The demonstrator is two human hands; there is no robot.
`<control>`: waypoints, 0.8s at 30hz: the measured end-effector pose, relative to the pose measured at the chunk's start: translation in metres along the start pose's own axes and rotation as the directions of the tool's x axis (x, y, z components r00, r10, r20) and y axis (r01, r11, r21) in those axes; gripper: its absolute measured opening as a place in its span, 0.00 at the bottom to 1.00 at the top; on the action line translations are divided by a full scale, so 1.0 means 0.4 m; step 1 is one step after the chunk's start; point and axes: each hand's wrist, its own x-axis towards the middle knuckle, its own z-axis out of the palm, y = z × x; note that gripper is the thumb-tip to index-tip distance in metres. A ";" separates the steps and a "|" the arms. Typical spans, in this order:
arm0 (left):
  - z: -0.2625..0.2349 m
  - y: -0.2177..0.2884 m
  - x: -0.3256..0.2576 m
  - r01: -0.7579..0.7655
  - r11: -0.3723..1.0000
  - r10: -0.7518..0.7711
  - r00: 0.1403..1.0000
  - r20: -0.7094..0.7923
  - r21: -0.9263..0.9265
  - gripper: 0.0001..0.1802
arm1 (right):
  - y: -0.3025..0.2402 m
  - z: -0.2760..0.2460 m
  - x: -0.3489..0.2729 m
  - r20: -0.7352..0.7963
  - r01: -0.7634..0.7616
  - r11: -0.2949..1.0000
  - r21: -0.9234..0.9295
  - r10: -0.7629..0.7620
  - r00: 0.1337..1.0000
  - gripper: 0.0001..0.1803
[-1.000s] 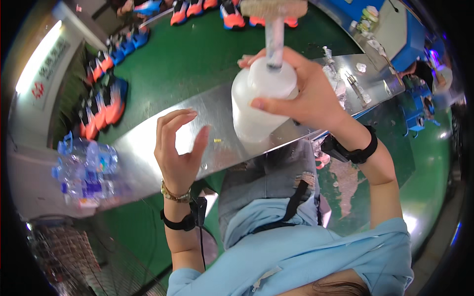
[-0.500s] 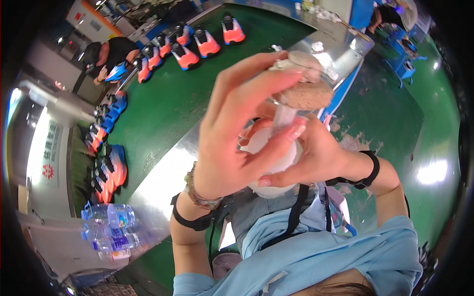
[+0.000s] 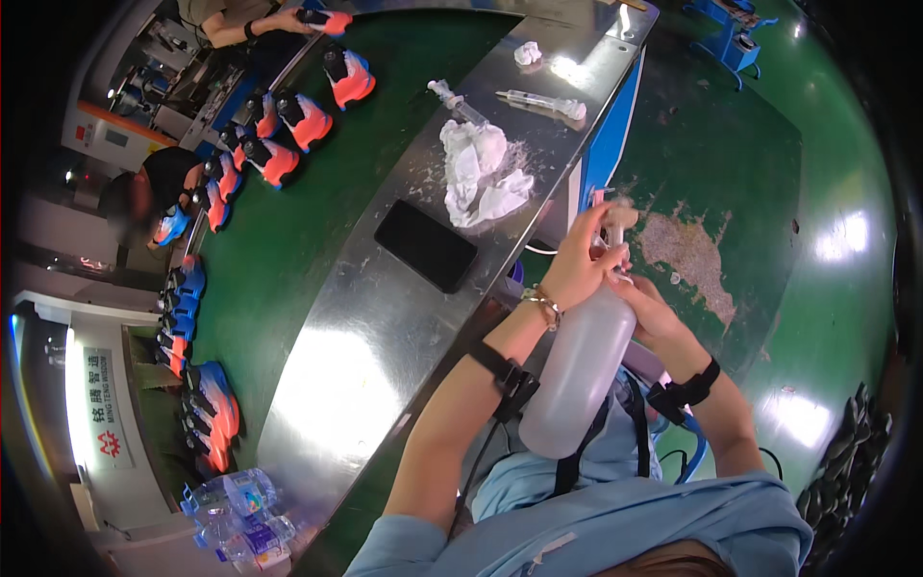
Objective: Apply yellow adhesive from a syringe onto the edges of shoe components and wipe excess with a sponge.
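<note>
A translucent white plastic bottle (image 3: 582,375) slants in front of my body, its rounded base toward me. My left hand (image 3: 582,264) is closed round a narrow clear piece at the bottle's top, which ends in a beige-brown tip (image 3: 623,213). Against the shoulder of the bottle, my right hand (image 3: 659,313) is closed, its fingers near the neck. Exactly how the clear piece joins the bottle is hidden by my fingers.
On the metal bench edge (image 3: 356,332) lie a black phone (image 3: 426,245), crumpled white tissue (image 3: 471,168) and two syringes, one (image 3: 543,103) nearer the right edge. Orange-blue shoes (image 3: 305,120) line the green surface. Water bottles (image 3: 240,514) stand lower left. Two people work across the bench.
Both hands have moved away from my face, down and to the right, with the bottle. Its whole body now shows, and so do the phone, tissue and syringes on the bench.
</note>
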 end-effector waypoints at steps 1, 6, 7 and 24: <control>0.008 -0.069 0.015 -0.014 0.997 0.015 1.000 -0.013 0.080 0.29 | 0.034 -0.033 0.013 -0.039 -0.079 0.993 0.082 0.083 0.996 0.25; 0.020 -0.322 -0.007 0.173 0.956 -0.192 0.980 0.059 0.238 0.33 | 0.182 -0.101 0.034 -0.065 -0.183 0.934 0.307 0.212 0.975 0.25; 0.020 -0.347 -0.020 0.282 0.920 -0.314 0.946 0.084 0.272 0.33 | 0.200 -0.104 0.034 -0.056 -0.246 0.921 0.304 0.275 0.960 0.23; 0.028 -0.305 -0.110 0.502 0.849 -0.526 0.832 0.178 0.165 0.35 | 0.178 -0.286 0.153 -0.241 -0.602 0.780 -0.171 0.559 0.793 0.46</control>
